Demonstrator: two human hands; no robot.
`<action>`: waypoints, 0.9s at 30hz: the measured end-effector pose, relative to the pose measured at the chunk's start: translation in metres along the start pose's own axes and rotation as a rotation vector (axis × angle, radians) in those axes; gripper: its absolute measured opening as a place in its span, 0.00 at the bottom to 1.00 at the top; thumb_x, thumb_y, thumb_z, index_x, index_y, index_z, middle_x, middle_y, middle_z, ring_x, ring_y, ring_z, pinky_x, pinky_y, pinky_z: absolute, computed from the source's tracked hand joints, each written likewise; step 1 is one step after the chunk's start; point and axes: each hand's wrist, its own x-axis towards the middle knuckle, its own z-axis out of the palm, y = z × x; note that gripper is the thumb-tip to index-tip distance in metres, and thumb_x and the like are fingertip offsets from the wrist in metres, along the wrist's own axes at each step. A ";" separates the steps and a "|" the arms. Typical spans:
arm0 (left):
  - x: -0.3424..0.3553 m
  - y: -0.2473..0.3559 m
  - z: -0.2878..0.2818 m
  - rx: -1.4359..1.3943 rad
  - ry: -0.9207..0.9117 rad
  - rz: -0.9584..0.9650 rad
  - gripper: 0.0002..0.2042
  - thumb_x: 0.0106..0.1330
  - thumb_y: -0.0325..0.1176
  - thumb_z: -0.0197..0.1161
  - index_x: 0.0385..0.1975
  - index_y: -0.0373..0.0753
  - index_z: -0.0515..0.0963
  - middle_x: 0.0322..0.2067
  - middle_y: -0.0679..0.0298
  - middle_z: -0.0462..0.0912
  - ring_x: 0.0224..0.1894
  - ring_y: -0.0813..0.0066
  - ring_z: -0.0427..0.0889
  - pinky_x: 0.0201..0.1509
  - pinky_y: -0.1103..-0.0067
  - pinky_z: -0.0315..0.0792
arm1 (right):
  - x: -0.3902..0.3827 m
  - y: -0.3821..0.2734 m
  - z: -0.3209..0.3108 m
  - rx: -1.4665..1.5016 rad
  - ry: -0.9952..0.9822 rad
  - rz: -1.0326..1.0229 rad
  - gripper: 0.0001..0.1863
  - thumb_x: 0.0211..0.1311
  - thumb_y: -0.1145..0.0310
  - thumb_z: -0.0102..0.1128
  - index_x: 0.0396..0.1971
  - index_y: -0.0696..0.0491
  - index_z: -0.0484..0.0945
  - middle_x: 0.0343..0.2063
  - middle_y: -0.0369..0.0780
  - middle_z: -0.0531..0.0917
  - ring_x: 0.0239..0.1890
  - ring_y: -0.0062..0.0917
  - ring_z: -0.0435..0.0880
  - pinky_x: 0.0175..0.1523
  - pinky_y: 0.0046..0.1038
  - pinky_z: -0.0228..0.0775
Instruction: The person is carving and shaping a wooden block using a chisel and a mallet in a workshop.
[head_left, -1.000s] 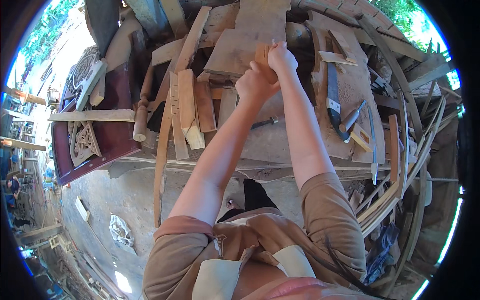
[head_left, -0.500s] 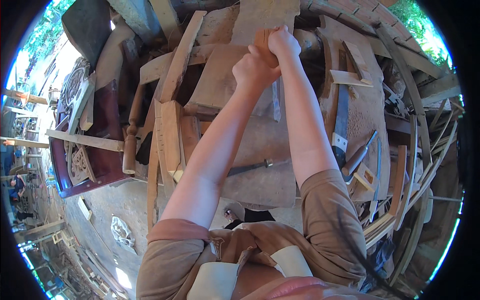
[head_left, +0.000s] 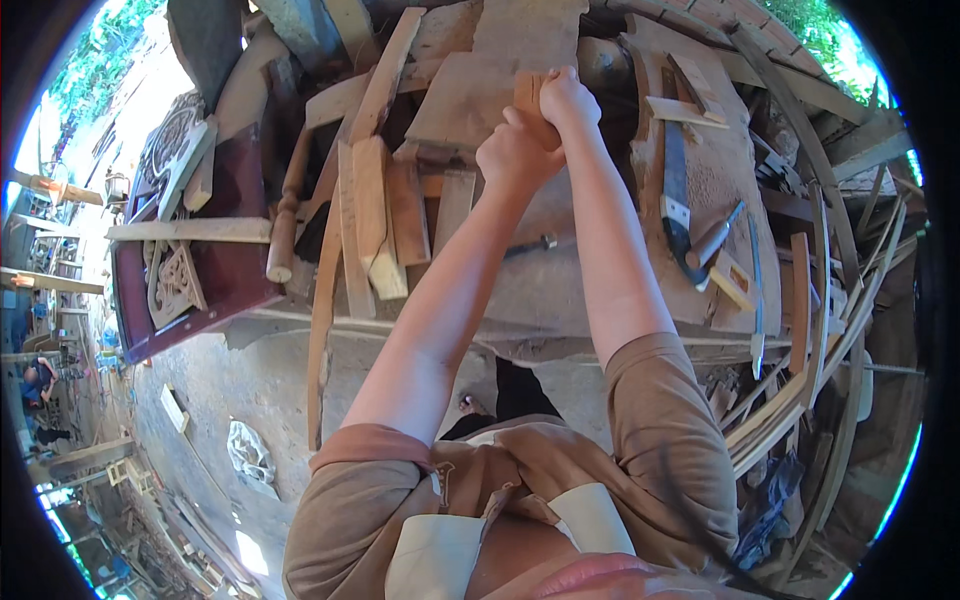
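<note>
Here, left fingers (head_left: 513, 120) and right fingers (head_left: 562, 86) clamp a wooden block (head_left: 529, 96) — cluttered bench (head_left: 540, 290) below, greenery (head_left: 112, 50) beyond.

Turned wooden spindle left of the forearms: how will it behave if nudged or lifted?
The spindle would probably roll if nudged, given its rounded profile. It should lift stiff, since it looks like solid wood. Its thickness varies along its length, so it may roll in a curve rather than straight.
</note>
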 end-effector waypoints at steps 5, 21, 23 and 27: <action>-0.031 -0.011 -0.003 0.004 0.032 0.062 0.38 0.39 0.65 0.58 0.34 0.31 0.64 0.27 0.52 0.79 0.32 0.59 0.81 0.34 0.71 0.74 | -0.035 0.003 -0.006 -0.009 0.000 0.032 0.21 0.64 0.55 0.28 0.45 0.55 0.63 0.40 0.51 0.77 0.45 0.43 0.76 0.47 0.41 0.67; 0.119 0.003 0.006 0.072 -0.004 -0.009 0.39 0.41 0.67 0.54 0.38 0.32 0.65 0.31 0.52 0.80 0.37 0.58 0.80 0.38 0.69 0.72 | 0.113 -0.037 0.016 -0.003 -0.027 -0.010 0.21 0.64 0.57 0.29 0.48 0.56 0.61 0.43 0.49 0.76 0.47 0.39 0.75 0.49 0.38 0.66; 0.136 0.003 0.006 0.095 -0.013 -0.020 0.40 0.41 0.68 0.54 0.39 0.31 0.65 0.32 0.51 0.80 0.37 0.58 0.80 0.38 0.69 0.72 | 0.131 -0.043 0.020 -0.005 -0.065 -0.024 0.22 0.64 0.57 0.29 0.50 0.56 0.61 0.44 0.48 0.76 0.48 0.39 0.75 0.50 0.38 0.66; 0.145 0.008 0.003 0.088 -0.034 -0.021 0.41 0.42 0.68 0.54 0.39 0.30 0.64 0.32 0.52 0.80 0.38 0.58 0.80 0.38 0.70 0.72 | 0.141 -0.047 0.019 -0.034 -0.073 -0.032 0.22 0.64 0.56 0.29 0.50 0.56 0.60 0.45 0.48 0.76 0.48 0.38 0.75 0.50 0.37 0.66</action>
